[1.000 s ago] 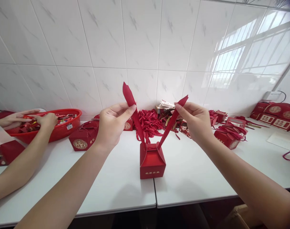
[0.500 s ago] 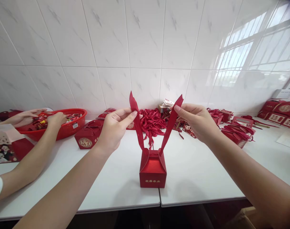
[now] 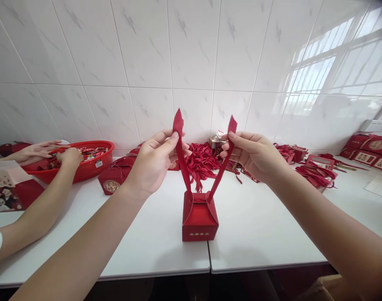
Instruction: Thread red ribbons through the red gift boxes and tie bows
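A small red gift box (image 3: 200, 223) with gold lettering stands upright near the table's front edge. From its gathered top a red ribbon (image 3: 183, 169) rises in two ends that spread into a V. My left hand (image 3: 155, 161) pinches the left end between thumb and fingers, and the tip pokes up above the grip. The right end is pinched in my right hand (image 3: 255, 154), also with a short tip sticking up. Both hands are held above the box and apart from it.
Behind the box lies a heap of red ribbons (image 3: 203, 161). At left, another person's hands (image 3: 70, 161) reach into a red basin (image 3: 98, 165) of wrapped sweets. Finished-looking red boxes (image 3: 115, 175) stand along the wall, and more (image 3: 373, 146) at far right.
Both hands have risen slightly and drawn a little closer together, each still pinching its ribbon end. In view, the box sits slightly higher. The other person's hand has moved slightly left over the basin.
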### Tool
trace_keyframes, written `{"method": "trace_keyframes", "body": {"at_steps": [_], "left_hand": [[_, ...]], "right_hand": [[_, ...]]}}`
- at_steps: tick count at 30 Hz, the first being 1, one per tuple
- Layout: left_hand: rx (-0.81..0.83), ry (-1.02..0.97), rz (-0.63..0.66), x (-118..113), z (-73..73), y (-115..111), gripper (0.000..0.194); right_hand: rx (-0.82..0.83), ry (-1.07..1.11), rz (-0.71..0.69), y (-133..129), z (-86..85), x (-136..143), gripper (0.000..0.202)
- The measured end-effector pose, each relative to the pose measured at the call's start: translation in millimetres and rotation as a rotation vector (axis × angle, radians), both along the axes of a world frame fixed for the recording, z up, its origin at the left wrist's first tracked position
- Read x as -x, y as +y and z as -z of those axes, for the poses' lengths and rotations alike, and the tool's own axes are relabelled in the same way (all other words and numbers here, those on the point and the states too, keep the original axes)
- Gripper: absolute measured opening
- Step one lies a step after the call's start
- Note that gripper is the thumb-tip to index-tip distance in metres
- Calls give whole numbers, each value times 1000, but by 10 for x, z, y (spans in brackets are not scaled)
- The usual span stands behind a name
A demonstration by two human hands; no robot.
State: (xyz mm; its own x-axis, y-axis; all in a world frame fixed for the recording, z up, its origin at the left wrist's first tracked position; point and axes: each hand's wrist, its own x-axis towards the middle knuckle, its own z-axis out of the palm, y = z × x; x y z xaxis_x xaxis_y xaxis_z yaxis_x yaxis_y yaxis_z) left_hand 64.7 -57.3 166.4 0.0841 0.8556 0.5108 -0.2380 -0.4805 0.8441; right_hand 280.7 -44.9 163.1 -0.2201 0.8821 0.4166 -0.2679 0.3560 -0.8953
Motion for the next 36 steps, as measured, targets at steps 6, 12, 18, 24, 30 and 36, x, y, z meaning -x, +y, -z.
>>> {"method": "trace_keyframes", "body": {"at_steps": [6,12,18,24,30,36], "left_hand": [[-50,201,17,-119,109,-21,22],[13,324,34,-163,194,-27,30],[44,410,60,-88,228,6,28],[263,150,225,24,249,95,16],[307,75,275,57,287,117,14],[-141,594,-353,114,355,24,49]], "right_hand": [[66,-46,58,35,113,199,19],[-93,-188,-167,0,218,308,15],[-220,-260,-61,-12,273,295,20],[-945,-637,171,42,371,192,23],[-1322,-884,477,107,463,175,27],[-1004,-728,576,65,541,200,24]]}}
